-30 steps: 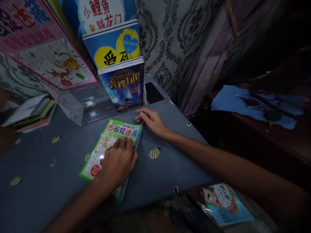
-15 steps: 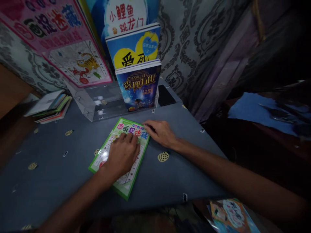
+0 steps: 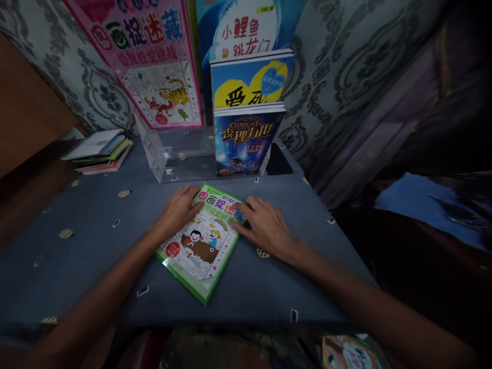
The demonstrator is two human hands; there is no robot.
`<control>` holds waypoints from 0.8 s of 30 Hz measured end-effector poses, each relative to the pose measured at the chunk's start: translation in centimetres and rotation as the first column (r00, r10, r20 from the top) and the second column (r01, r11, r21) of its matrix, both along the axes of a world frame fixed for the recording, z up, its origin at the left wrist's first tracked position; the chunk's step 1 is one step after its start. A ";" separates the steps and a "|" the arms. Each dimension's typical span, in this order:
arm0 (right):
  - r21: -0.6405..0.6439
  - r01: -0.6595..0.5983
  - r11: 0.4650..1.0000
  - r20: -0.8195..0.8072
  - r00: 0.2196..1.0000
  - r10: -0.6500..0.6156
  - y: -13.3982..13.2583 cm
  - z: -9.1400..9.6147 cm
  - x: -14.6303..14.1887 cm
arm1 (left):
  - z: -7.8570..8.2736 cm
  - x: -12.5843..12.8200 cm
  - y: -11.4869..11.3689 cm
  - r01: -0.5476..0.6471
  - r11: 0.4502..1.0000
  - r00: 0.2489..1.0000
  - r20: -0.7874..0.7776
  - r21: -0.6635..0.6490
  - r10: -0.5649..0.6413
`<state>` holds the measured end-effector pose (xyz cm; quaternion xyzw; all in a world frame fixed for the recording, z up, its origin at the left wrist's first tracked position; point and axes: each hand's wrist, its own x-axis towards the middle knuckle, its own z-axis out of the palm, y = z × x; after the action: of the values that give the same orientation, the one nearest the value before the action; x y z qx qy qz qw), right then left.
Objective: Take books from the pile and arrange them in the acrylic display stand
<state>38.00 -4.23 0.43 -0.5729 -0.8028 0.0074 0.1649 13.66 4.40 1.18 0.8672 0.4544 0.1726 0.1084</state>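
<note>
On the table [image 3: 96, 266], the green book [image 3: 202, 251] lies flat, our left hand [image 3: 179, 209] and right hand [image 3: 267, 223] touching its far end; whether either pinches, we cannot tell. We seem to be steadying it; shifting it calls for even pressure.

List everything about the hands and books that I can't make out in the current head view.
All in the head view:
- Green-edged book: part of its title, behind the right hand; part of its left edge, behind the left hand.
- Pink book: its top, cut off by the upper picture edge.
- Blue-and-yellow book: lower cover, hidden by the dark blue book.
- Orange book: lower part, cut off by the bottom edge.
</note>
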 end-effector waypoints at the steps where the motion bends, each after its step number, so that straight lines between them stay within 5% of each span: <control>1: 0.017 0.008 1.000 0.040 0.999 -0.008 -0.8 0.0 -0.4 | 0.1 0.0 0.1 -0.027 1.000 0.999 0.026 -0.015 0.027; 5: 0.043 0.000 0.999 0.056 0.998 -0.003 -3.1 -0.4 -1.5 | 0.1 -0.4 1.2 -0.135 0.974 0.943 0.278 -0.182 0.182; 8: 0.029 -0.022 0.999 -0.021 1.000 0.023 -3.5 -0.9 -1.6 | 0.0 -0.8 1.9 -0.088 0.910 0.832 0.473 -0.406 0.291; 12: -0.002 -0.076 0.997 -0.159 0.984 0.075 -2.6 -1.6 -1.4 | 0.0 -0.8 1.4 0.080 0.759 0.622 0.627 -0.646 0.468; 17: -0.022 -0.045 0.999 -0.324 0.946 0.035 -1.7 -3.2 -1.9 | 0.1 -0.1 0.4 0.223 0.603 0.338 0.641 -0.766 0.689; 24: -0.053 0.049 0.997 -0.599 0.798 -0.071 -1.2 -5.2 -2.8 | 0.3 0.4 0.2 0.292 0.626 0.200 0.686 -0.723 0.699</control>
<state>35.21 -5.44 -4.77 -0.5691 -0.6905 0.1972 0.4005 14.03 4.63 1.48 0.3536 0.4372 0.4791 0.6741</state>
